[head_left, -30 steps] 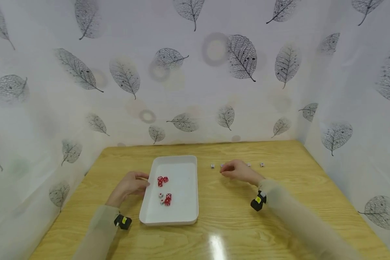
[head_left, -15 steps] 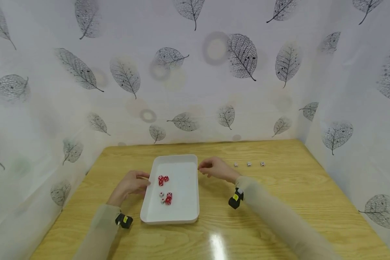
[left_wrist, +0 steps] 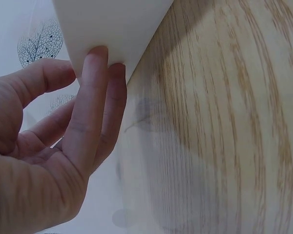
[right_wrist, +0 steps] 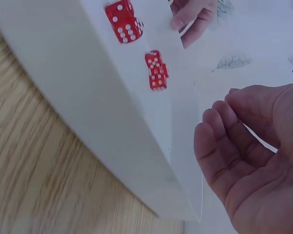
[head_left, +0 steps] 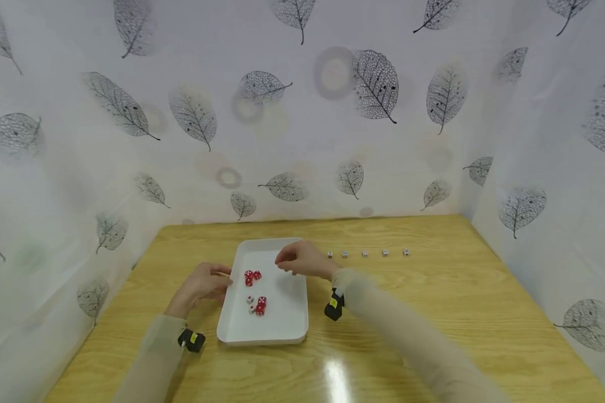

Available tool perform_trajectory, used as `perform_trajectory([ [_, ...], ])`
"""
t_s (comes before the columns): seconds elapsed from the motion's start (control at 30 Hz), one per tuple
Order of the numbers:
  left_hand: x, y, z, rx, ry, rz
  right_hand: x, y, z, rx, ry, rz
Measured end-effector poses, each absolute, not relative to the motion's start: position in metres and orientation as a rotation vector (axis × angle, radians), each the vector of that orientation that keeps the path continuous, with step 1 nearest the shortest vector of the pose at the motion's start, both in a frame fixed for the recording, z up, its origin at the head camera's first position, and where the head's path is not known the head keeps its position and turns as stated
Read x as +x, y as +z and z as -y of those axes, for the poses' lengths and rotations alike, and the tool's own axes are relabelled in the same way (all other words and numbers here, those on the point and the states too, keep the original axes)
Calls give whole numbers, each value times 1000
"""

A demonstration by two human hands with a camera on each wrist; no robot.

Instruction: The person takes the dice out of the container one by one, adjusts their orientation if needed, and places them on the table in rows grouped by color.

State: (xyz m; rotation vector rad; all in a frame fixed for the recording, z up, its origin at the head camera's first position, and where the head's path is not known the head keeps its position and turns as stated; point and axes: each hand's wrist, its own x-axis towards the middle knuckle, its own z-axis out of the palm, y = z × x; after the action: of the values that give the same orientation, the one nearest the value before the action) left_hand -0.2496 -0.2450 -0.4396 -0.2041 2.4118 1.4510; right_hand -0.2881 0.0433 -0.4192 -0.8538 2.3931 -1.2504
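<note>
1. The wooden table (head_left: 408, 324) carries everything, keeping it in reach.
2. The white tray (head_left: 287, 316) lies flat on it.
3. The left hand (head_left: 201, 286) has its grip clamped on the tray's side, probably steadying it.
4. The right hand (head_left: 302, 259) hovers over the tray, grip loosely curved, nothing visibly held.
5. Red dice (head_left: 260, 309) and two white dice (head_left: 250, 299) lie inside; five more dice (head_left: 365, 253) sit in a spaced row beyond, seemingly kept apart.

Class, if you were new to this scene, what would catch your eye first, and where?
Most likely the red dice, bright inside the white tray. The left hand touches the tray's left side, while the right hand hovers over its interior. A row of five white dice lies to the tray's right.
</note>
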Motion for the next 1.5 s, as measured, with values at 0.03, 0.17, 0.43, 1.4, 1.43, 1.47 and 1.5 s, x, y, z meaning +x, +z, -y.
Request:
perform_trajectory([
  [0.03,-250,-440,245,-205,1451,-2411,-287,-418,-39,-861,-1235,-2386],
  [0.17,-250,-441,245,-201,1447,-2412,-284,-416,-24,-897,-1162,-2347],
  [0.43,-250,-439,244,-180,1464,-2397,-280,-416,8,-870,-934,-2349],
  [1.4,-246,-437,244,-132,1503,-2379,-275,-440,44,-809,-758,-2360],
  [1.43,-246,-438,244,-126,1506,-2377,-275,-441,44,-811,-750,-2363],
  [1.47,-246,-438,244,-134,1511,-2380,-275,-441,44,-810,-747,-2366],
  [1.5,-246,-439,244,-135,1511,-2383,-275,-442,45,-812,-744,-2367],
])
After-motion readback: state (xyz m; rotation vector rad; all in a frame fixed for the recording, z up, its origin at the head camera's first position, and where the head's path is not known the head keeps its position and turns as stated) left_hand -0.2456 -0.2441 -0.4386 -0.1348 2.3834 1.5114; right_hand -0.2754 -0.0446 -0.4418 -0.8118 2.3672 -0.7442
